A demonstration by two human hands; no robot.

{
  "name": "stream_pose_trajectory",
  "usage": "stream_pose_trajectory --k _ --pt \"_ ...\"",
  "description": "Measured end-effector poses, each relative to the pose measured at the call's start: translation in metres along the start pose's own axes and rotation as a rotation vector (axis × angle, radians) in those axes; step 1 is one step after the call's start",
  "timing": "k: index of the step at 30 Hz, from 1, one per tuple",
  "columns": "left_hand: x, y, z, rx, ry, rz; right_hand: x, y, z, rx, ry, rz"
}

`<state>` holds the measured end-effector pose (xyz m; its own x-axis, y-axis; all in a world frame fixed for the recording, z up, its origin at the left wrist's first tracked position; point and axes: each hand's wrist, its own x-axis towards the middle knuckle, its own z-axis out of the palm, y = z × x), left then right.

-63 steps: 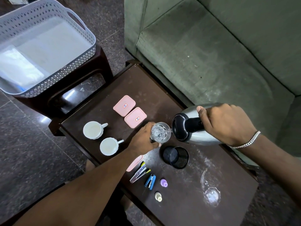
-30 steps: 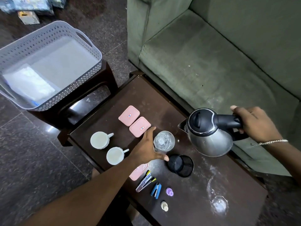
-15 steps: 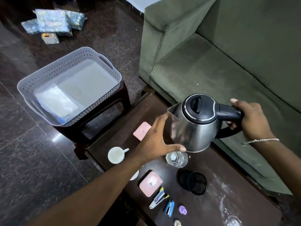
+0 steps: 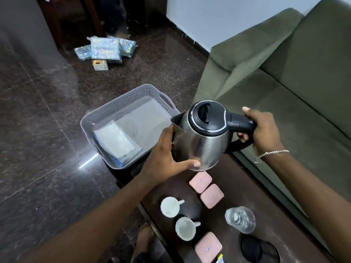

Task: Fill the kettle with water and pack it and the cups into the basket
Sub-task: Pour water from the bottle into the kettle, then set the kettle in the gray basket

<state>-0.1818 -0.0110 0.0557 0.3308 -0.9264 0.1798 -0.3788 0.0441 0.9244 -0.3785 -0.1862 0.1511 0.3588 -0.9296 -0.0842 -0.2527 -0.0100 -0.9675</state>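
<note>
I hold a steel kettle with a black lid upright in the air above the dark table's far end. My right hand grips its black handle. My left hand cups its body from the left and below. The grey perforated basket sits on a stool just left of the kettle, with a white packet inside. Two white cups stand on the table near its left edge.
Three pink square boxes lie on the table, along with a clear glass and a black mesh cup. A green sofa runs along the right. Packets lie on the floor beyond.
The kettle has been tipped back upright and lifted from beside the glass toward the basket. My left hand left the glass and took hold of the kettle's body. The view swung up and left.
</note>
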Motion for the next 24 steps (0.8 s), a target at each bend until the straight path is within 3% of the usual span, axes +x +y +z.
stream_pose_trajectory --k 11,17,24 --pt "0.057 -0.05 -0.114 -0.014 0.057 -0.027 0.083 -0.02 0.13 0.181 -0.114 0.026" --pt "0.071 -0.085 -0.13 -0.087 0.106 -0.093 0.124 0.006 0.17 0.188 -0.13 0.111" --pt "0.072 -0.129 -0.131 -0.006 0.138 -0.163 0.138 0.042 0.192 0.139 -0.123 0.195"
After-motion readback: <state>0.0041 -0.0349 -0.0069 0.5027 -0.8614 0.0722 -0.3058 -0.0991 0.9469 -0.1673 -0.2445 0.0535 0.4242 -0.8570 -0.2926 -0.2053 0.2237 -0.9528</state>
